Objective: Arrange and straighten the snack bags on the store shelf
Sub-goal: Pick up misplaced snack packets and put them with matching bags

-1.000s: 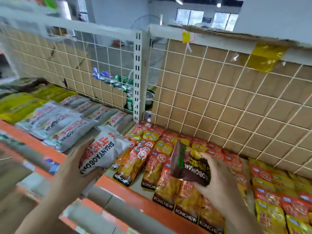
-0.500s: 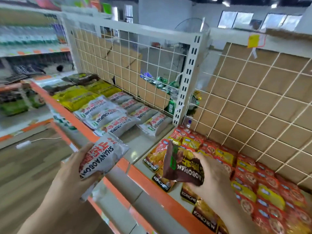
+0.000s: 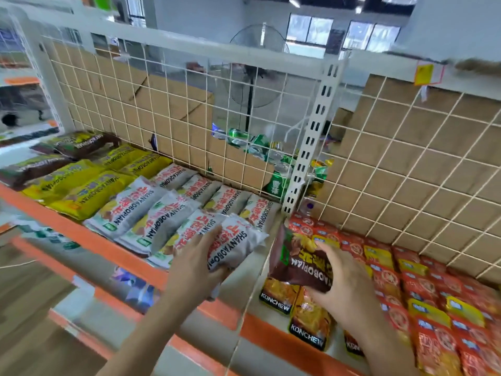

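My left hand point(image 3: 196, 260) grips a white-and-red snack bag point(image 3: 234, 244) at the right end of the front row of matching white bags point(image 3: 141, 213), low over the shelf. My right hand point(image 3: 343, 280) holds a dark brown snack bag point(image 3: 295, 260) upright above the orange Konchew packets point(image 3: 309, 321), right of the wire divider. Yellow bags point(image 3: 89, 185) and further brown bags point(image 3: 78, 143) lie to the left on the same shelf.
The shelf has an orange front edge point(image 3: 217, 313) and a wire-grid back backed with cardboard point(image 3: 406, 164). A white slotted upright point(image 3: 309, 147) splits the two bays. Red and yellow packets point(image 3: 423, 294) fill the right bay. Green cans point(image 3: 260, 147) show behind the grid.
My left hand has carried the white bag from in front of the shelf edge up and onto the shelf beside the white row. The view swung left; my right hand still holds the brown bag.
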Available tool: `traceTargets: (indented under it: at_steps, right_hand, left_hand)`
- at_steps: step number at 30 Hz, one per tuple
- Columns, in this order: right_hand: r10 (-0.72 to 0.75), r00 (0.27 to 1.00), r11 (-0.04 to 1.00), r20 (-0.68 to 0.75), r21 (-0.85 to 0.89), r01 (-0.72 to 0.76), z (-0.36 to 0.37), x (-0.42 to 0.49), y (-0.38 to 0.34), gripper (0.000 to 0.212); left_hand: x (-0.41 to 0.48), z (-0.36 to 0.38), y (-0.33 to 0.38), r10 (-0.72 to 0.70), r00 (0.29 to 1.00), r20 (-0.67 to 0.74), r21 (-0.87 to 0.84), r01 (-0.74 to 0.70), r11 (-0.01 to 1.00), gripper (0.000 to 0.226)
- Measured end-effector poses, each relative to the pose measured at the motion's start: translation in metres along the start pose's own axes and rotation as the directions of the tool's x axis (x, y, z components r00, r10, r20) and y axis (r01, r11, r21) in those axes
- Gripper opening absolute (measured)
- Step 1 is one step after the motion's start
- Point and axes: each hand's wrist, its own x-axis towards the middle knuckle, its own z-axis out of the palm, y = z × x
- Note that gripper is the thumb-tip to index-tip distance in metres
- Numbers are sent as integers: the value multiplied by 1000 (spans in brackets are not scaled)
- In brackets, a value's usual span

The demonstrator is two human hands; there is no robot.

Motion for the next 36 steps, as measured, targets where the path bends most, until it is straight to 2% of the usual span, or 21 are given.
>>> traceTargets:
  at_steps: [4, 8, 12, 14, 16, 19, 23, 26, 29, 36]
  right_hand:
    - [58, 998, 997, -23, -44, -59, 9, 8, -10, 82]
    - [101, 994, 992, -38, -74, -104, 14, 12, -18, 82]
    - [144, 988, 987, -51, -69, -148, 18, 10, -23, 79]
    - [159, 985, 985, -64, -54, -162, 19, 8, -23, 79]
    - [171, 983, 983, -64, -57, -175, 20, 7, -22, 78]
    - [179, 982, 982, -64, -47, -182, 21, 5, -20, 76]
    - [155, 985, 987, -80, -28, -158, 21, 4, -16, 76]
    - [131, 988, 991, -78, -27, -134, 22, 8, -18, 75]
    - [82, 995, 997, -54, -3, -82, 24, 16, -20, 78]
    - [-112, 994, 993, -12, 21, 112, 38, 55, -43, 80]
  left_hand:
    - [22, 7, 1, -40, 995, 89, 142, 28, 990, 74]
    - [28, 20, 8, 0, 987, 161, 240, -39, 970, 70]
    - [26, 33, 9, 57, 989, 137, 330, -100, 939, 67]
    - [25, 40, 4, 146, 988, 55, 339, -156, 928, 62]
    - [25, 48, -2, 221, 974, 44, 339, -222, 914, 62]
    - [21, 50, -2, 244, 960, 139, 350, -278, 895, 72]
    - [14, 48, -4, 214, 952, 220, 362, -284, 888, 71]
    - [10, 36, -7, 267, 957, 118, 344, -291, 893, 64]
    - [8, 9, -18, 255, 967, 17, 305, -248, 920, 55]
    - [-2, -65, -75, 21, 988, -152, 366, 36, 930, 58]
